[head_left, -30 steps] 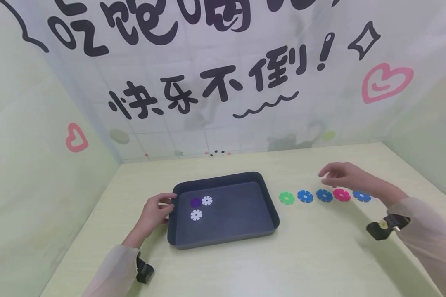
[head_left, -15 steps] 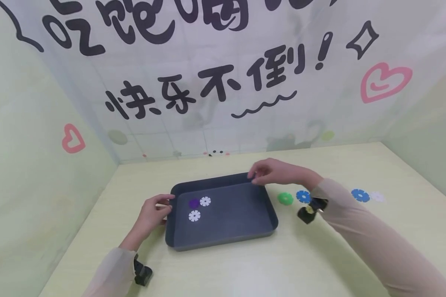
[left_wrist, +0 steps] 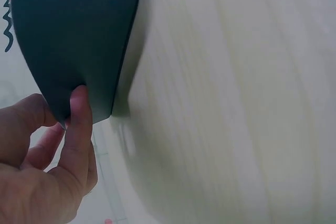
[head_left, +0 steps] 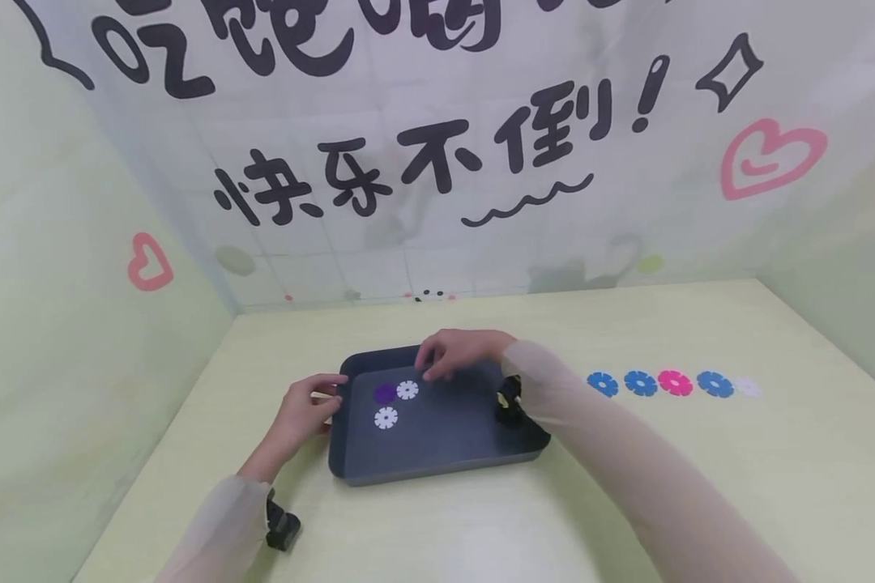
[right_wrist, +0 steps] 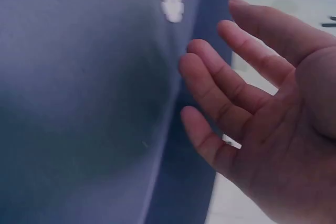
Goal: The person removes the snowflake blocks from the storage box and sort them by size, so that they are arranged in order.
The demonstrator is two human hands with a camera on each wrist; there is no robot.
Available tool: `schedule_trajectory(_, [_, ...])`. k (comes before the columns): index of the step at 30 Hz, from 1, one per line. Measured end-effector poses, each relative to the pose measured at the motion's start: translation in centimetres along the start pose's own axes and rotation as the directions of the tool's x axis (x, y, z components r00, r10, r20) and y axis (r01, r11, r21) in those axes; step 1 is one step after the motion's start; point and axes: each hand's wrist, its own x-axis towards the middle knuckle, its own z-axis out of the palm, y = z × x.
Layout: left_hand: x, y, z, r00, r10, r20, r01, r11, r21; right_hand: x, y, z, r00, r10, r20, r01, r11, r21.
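Two hands are at the dark plastic tray (head_left: 437, 457). The left hand (head_left: 308, 409) pinches its corner. The right hand (head_left: 455, 353) hovers inside, fingers spread, holding nothing.

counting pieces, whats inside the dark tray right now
Inside the tray lie two white discs and one purple disc, near its left end. The right hand and sleeve hang over the far and right parts, so anything beneath them cannot be seen.
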Motion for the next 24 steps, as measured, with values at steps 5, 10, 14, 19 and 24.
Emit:
schedule_trajectory(5, [0.2,-0.1,0.1,1.0,0.007,0.003,-0.007,1.0,-0.011,1.7,0.1,1.0,1.0,0.021,-0.02,-0.021,1.0,-0.015])
schedule_trajectory(10, [0.1,-0.2,0.1,1.0,0.011,-0.005,-0.011,1.0,-0.012,2.8,0.0,1.7,0.999,0.046,-0.022,-0.047,0.998,-0.049])
schedule_trajectory(14, [0.2,-0.2,0.0,1.0,0.011,-0.002,-0.011,1.0,-0.014,3.3,0.0,2.1,0.997,0.063,-0.032,-0.065,0.996,-0.059])
schedule_trajectory(19, [0.2,-0.1,0.0,1.0,0.015,0.0,-0.015,1.0,-0.007,3.6,0.1,2.4,0.996,0.054,-0.075,-0.06,0.995,-0.081])
schedule_trajectory(24, [0.2,0.0,0.0,1.0,0.012,0.003,-0.012,1.0,-0.001,3.9,0.5,2.8,0.992,0.04,-0.119,-0.05,0.995,-0.082])
